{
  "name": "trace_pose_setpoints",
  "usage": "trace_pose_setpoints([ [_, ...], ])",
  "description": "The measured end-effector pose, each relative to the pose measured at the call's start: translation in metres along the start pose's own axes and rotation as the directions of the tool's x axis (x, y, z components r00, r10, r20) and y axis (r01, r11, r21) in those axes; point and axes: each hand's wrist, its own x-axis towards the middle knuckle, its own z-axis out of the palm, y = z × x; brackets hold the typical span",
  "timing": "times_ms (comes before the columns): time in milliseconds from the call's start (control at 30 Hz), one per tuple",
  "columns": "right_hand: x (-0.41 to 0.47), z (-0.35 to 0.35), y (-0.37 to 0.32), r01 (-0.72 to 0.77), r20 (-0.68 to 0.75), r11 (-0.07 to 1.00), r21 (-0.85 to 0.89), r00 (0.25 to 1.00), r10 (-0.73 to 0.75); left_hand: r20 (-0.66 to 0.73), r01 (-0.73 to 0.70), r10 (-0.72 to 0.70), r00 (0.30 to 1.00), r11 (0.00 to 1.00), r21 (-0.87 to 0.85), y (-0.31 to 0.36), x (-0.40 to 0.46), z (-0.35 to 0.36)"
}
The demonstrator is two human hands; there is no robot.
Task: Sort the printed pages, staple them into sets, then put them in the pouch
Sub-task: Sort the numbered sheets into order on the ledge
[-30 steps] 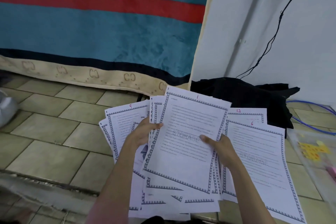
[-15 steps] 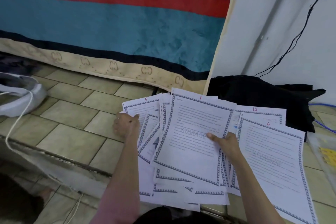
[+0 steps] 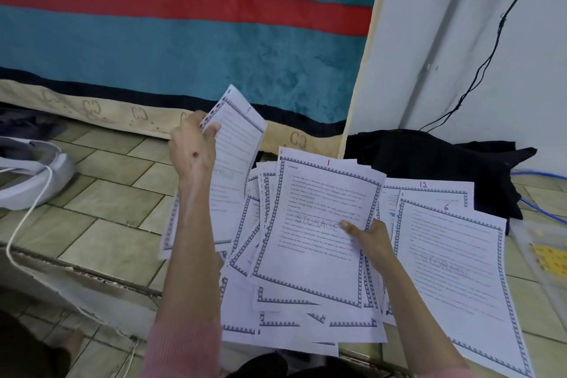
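Note:
My right hand (image 3: 368, 239) grips a fanned stack of printed pages (image 3: 319, 239) with blue patterned borders and a faint STORAGE watermark. The page numbered 1 lies on top, and the pages numbered 12 (image 3: 429, 193) and 6 (image 3: 454, 264) spread out to the right. My left hand (image 3: 193, 147) holds one single page (image 3: 233, 169) up and to the left, tilted and apart from the fan. A clear plastic pouch (image 3: 543, 255) with a yellow sheet inside lies on the floor at the right edge.
Tiled floor (image 3: 107, 199) with a step edge in front. A teal blanket with a red stripe (image 3: 184, 40) hangs behind. Black cloth (image 3: 429, 163) lies by the white wall, with blue cables (image 3: 537, 176) beside it. A white device with a cord (image 3: 27, 175) sits at left.
My left hand has pulled one page out of the fan's left side and lifted it up and away. My right hand keeps holding the rest.

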Motion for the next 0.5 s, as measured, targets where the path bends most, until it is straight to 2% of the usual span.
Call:
trace_pose_setpoints([
  [100, -0.005, -0.006, -0.004, 0.014, 0.038, 1.0, 0.02, 0.999, -0.014, 0.104, -0.119, 0.126, 0.986, 0.99, -0.076, 0.034, -0.006, -0.032],
  [200, -0.008, -0.015, -0.009, -0.009, 0.089, 0.999, 0.052, 0.996, 0.004, 0.147, -0.182, 0.202, 0.968, 0.974, -0.137, 0.054, -0.008, -0.054],
  [300, -0.012, -0.023, -0.018, -0.033, 0.153, 0.985, 0.172, 0.988, 0.007, 0.198, -0.178, 0.254, 0.947, 0.925, -0.335, 0.06, -0.005, -0.057],
  [400, -0.009, -0.024, -0.028, -0.055, 0.197, 0.941, 0.333, 0.98, -0.012, 0.344, -0.031, 0.219, 0.913, 0.878, -0.477, 0.053, -0.003, -0.034],
  [500, -0.004, -0.02, -0.042, -0.081, 0.212, 0.878, 0.471, 0.977, -0.024, 0.534, 0.226, 0.124, 0.836, 0.81, -0.542, 0.043, -0.007, -0.001],
])
